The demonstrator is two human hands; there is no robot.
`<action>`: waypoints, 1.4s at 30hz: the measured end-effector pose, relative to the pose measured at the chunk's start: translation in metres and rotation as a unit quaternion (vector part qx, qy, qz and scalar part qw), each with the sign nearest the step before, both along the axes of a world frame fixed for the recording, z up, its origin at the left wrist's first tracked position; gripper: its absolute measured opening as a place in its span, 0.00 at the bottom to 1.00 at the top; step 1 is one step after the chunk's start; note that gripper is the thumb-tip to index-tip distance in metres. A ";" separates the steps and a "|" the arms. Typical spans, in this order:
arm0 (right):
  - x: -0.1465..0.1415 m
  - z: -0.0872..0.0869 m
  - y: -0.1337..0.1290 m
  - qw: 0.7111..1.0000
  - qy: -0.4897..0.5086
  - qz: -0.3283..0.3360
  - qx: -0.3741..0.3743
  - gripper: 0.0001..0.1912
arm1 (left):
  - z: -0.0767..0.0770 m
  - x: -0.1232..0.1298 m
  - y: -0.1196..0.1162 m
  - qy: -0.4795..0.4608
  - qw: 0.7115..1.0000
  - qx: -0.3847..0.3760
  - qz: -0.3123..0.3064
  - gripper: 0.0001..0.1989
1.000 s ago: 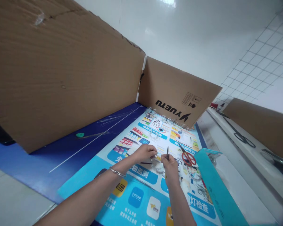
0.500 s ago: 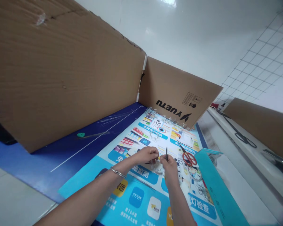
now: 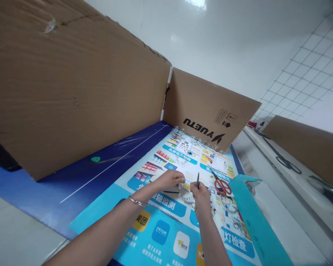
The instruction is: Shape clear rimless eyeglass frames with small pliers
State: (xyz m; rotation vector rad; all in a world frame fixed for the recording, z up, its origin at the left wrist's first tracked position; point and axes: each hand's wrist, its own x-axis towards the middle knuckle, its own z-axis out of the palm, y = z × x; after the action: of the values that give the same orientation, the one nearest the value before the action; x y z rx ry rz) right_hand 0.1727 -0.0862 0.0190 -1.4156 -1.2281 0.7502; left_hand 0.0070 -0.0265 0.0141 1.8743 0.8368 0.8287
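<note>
The right hand (image 3: 201, 197) is clenched around a thin dark pointed tool (image 3: 198, 180), and its tip stands up above the fingers. The left hand (image 3: 169, 180) is just beside it, with the fingers (image 3: 180, 181) curled together over a small cluster of clear plastic pieces (image 3: 186, 197). I cannot tell if these fingers really grasp one piece, because it is too small to see.

The cluster lies near the middle of a printed blue and white poster (image 3: 166, 207), between and just under the two hands. Red-handled scissors (image 3: 221, 187) lie on the poster close to the right hand. More crumpled clear plastic (image 3: 197, 141) runs along the far edge of the poster, under a cardboard panel (image 3: 208, 107) printed with YUETU. A teal folder (image 3: 255, 221) lies along the right edge. The left wrist wears a silver bangle (image 3: 137, 201). Farther right, dark-handled scissors (image 3: 287, 162) rest on a white ledge (image 3: 255, 147).
</note>
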 end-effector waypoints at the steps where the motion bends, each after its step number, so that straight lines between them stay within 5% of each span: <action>1: -0.001 0.002 -0.001 1.000 -0.001 0.013 -0.006 0.13 | 0.001 0.000 0.001 0.007 0.999 0.032 0.017 0.12; 4: -0.003 0.007 -0.004 0.999 -0.004 0.048 -0.025 0.12 | 0.001 0.001 0.002 0.018 0.994 0.068 0.081 0.10; 8: -0.004 0.011 -0.006 0.998 -0.006 0.055 -0.029 0.12 | -0.003 0.003 0.002 -0.011 0.992 -0.010 0.125 0.11; 15: -0.001 0.007 -0.005 0.999 -0.002 0.044 -0.019 0.12 | -0.003 0.003 -0.002 -0.155 0.973 -0.167 -0.027 0.12; 23: 0.000 -0.014 0.002 0.998 -0.019 0.056 -0.011 0.11 | -0.010 0.010 0.001 -0.112 0.989 -0.091 0.034 0.09; 31: -0.003 -0.016 0.003 0.998 -0.011 0.066 -0.004 0.11 | -0.006 0.015 -0.007 -0.103 0.992 -0.045 0.055 0.06; 42: -0.006 -0.005 -0.001 0.998 0.005 0.062 -0.022 0.14 | 0.006 0.014 -0.015 -0.255 0.952 -0.162 0.046 0.08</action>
State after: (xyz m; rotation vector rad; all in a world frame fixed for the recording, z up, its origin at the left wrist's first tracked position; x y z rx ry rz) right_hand 0.1670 -0.0868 0.0140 -1.3796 -1.3062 0.8735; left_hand 0.0209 -0.0410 0.0206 1.2582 0.6830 1.0993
